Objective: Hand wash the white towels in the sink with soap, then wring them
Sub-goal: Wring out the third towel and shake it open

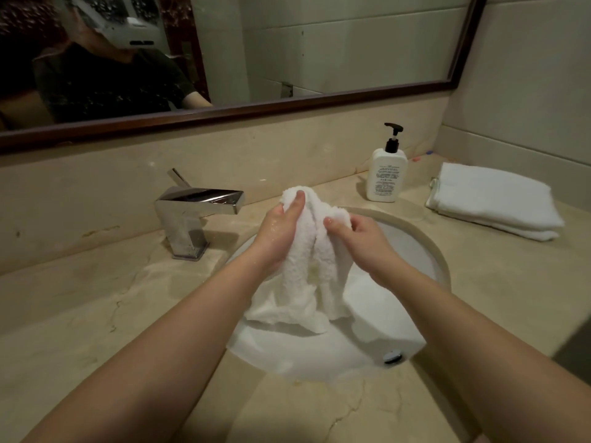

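Note:
A wet white towel (307, 270) hangs bunched over the round white sink (412, 247), its lower end draped into the basin. My left hand (278, 231) grips the towel's left fold, thumb pressed near the top. My right hand (361, 241) grips the right fold, thumb on the cloth. Both hands are close together, holding the top of the towel up above the basin. A white soap bottle (385, 175) with a black pump stands on the counter behind the sink. A folded white towel stack (492, 199) lies on the counter at the right.
A square chrome faucet (192, 215) stands left of the sink, its spout pointing right. The beige stone counter (96, 314) surrounds the basin. A drain fitting (392, 357) shows at the basin's near wall. A framed mirror (224, 119) runs along the back wall.

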A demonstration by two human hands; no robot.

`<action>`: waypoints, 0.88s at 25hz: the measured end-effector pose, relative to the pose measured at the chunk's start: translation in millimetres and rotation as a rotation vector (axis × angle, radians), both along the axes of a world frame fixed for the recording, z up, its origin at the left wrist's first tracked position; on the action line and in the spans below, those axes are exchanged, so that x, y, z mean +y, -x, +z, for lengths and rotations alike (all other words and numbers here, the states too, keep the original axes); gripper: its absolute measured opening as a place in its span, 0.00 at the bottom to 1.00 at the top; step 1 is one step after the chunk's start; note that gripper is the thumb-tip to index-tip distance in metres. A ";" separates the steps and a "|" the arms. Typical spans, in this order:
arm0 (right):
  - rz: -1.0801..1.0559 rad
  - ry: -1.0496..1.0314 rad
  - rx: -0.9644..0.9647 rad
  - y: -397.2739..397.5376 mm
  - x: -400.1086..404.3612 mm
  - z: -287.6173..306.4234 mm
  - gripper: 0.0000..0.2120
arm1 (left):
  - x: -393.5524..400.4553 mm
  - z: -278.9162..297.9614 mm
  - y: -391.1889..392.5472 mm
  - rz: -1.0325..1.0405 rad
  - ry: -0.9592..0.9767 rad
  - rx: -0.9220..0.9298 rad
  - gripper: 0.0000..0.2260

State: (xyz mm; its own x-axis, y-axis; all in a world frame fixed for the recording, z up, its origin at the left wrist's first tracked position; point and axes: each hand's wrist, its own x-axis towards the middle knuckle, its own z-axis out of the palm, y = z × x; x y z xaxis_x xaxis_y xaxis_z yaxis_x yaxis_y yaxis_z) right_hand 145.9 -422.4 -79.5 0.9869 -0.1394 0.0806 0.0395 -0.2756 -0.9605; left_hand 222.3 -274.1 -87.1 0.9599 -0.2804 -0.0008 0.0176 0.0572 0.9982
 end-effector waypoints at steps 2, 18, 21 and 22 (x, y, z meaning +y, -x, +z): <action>-0.106 0.076 -0.116 -8.5 -5.7 11.0 0.13 | 0.2 -1.0 -0.7 -0.020 -0.130 -0.093 0.26; -0.002 0.117 0.035 7.2 -3.5 -11.8 0.14 | -31.7 18.2 -14.4 -0.033 0.100 0.240 0.43; -0.127 -0.169 0.042 -2.8 -2.4 -12.4 0.12 | -20.5 -2.1 -5.6 -0.286 0.029 0.136 0.34; -0.169 -0.256 0.058 -8.8 -3.3 -9.4 0.12 | -15.1 -13.9 -0.8 -0.372 0.001 0.114 0.34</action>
State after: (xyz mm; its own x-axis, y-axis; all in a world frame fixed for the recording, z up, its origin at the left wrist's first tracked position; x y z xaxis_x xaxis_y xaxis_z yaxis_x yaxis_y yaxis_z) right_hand 154.7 -425.7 -88.9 0.9500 -0.3104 -0.0344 -0.0437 -0.0228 -0.9988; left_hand 223.2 -289.2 -101.0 0.7863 -0.6094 -0.1012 0.1485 0.0274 0.9885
